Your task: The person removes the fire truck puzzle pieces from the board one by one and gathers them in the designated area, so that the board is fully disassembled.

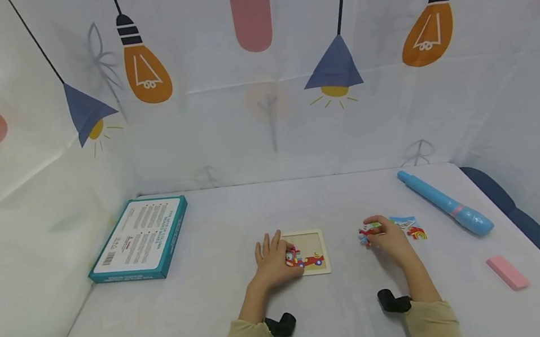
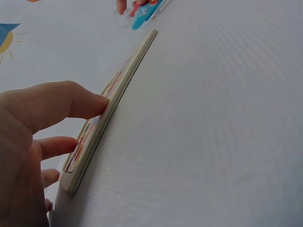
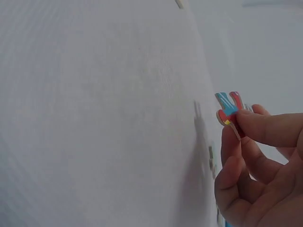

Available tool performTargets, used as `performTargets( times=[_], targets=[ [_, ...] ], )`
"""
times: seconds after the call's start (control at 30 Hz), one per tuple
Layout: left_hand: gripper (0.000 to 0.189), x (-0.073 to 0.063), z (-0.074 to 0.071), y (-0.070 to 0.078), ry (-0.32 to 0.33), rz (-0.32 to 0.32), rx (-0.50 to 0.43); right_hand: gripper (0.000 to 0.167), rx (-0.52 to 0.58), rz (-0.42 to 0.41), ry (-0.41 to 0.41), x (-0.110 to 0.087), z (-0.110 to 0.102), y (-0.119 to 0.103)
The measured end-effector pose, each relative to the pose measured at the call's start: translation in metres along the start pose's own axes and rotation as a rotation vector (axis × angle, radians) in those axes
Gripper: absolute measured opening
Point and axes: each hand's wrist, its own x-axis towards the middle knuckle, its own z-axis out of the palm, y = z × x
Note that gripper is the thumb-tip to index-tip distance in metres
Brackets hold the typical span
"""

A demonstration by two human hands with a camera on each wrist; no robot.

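Note:
My left hand rests on the left side of a wooden puzzle board, its fingers spread. In the left wrist view, the thumb touches the board's rim and another finger reaches the pieces. Red vehicle-picture pieces lie in the board's lower part; bare wood shows above them. To the right, my right hand pinches a red and blue puzzle piece between thumb and fingers, held above the table. More colourful puzzle pieces lie just beyond that hand, partly hidden by it.
A teal-edged box lies at the left of the white table. On the right are a light-blue tube-shaped object and a pink block. A printed curtain hangs behind, with a dark blue chair past the right edge.

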Motion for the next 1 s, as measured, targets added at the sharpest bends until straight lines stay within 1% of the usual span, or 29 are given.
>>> performTargets(
  times=[0.1, 0.27, 0.4, 0.7, 0.83, 0.93, 1.0],
  targets=[
    [0.052, -0.001, -0.002, 0.002, -0.004, -0.001, -0.001, 0.039, -0.021, 0.012, 0.013, -0.002, -0.007, 0.005],
    [0.052, -0.001, -0.002, 0.003, -0.005, 0.0, 0.001, 0.04, -0.015, 0.039, 0.036, -0.002, -0.016, 0.012],
    [0.052, -0.001, -0.001, 0.002, -0.003, 0.004, 0.001, 0.039, -0.025, 0.035, 0.06, -0.003, -0.021, 0.018],
    [0.051, 0.001, 0.0, 0.001, 0.006, 0.001, -0.005, 0.037, -0.13, 0.031, 0.168, -0.01, -0.034, 0.024],
    [0.052, 0.001, 0.0, 0.001, 0.009, 0.002, -0.006, 0.035, -0.172, 0.06, 0.217, -0.009, -0.037, 0.029],
    [0.052, 0.001, 0.0, 0.001, 0.007, 0.001, -0.005, 0.034, -0.201, 0.097, 0.24, -0.009, -0.038, 0.031],
    [0.052, 0.001, 0.0, 0.001, 0.006, 0.0, -0.005, 0.034, -0.222, 0.105, 0.251, -0.009, -0.039, 0.032]
  ],
)
